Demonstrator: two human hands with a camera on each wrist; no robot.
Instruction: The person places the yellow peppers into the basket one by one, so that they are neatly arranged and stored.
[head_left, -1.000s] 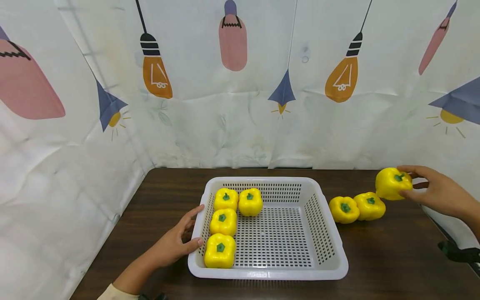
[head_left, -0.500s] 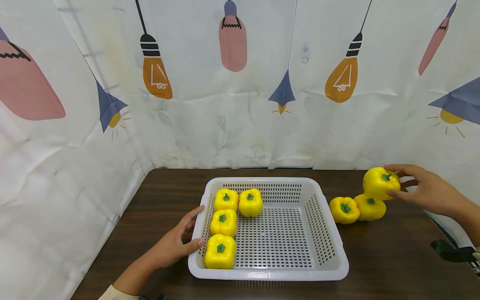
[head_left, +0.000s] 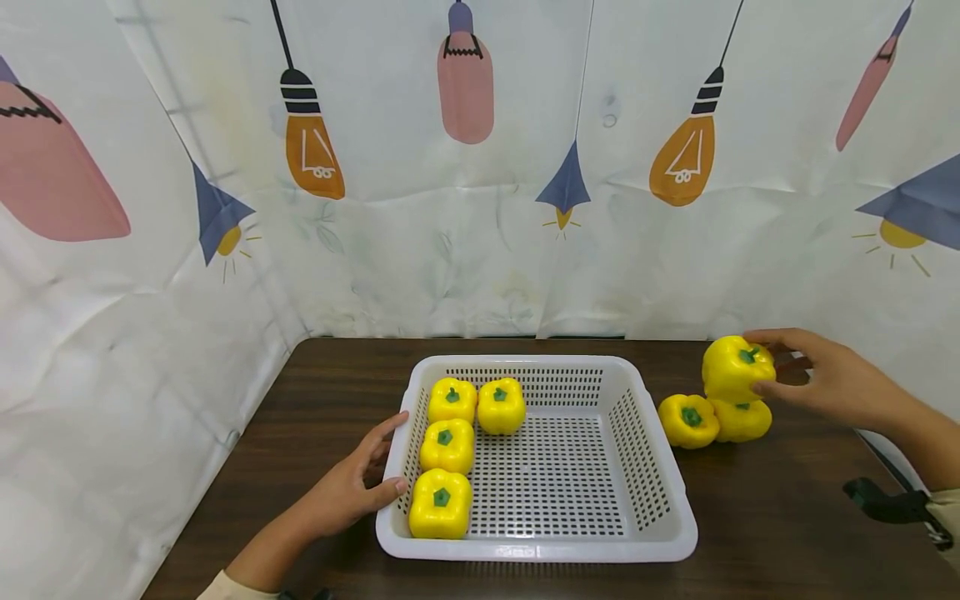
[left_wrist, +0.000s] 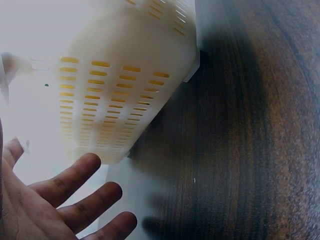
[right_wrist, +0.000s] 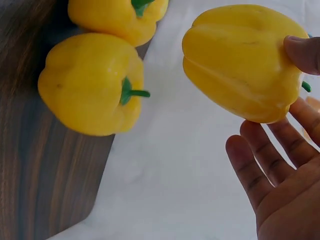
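Note:
My right hand (head_left: 832, 379) pinches a yellow bell pepper (head_left: 731, 369) between thumb and fingers, holding it up at the back right. In the right wrist view this bell pepper (right_wrist: 245, 60) is off the table, its green stem toward the palm. Two more yellow bell peppers, a left one (head_left: 687, 421) and a right one (head_left: 742, 422), sit on the table; the held one overlaps the right one. My left hand (head_left: 348, 487) rests thumb and fingertip at the left rim of a white perforated basket (head_left: 577, 550). In the left wrist view its other fingers (left_wrist: 95, 200) are spread apart.
Inside the basket, several yellow bell peppers (head_left: 440, 503) line the left side, with another bell pepper (head_left: 501, 406) beside the rear one. The dark wood table (head_left: 765, 525) meets a white printed cloth (head_left: 465, 250) behind and at the left.
My right hand has moved left with the bell pepper, from right of the two on the table to over the right one. The left hand and basket have stayed in place.

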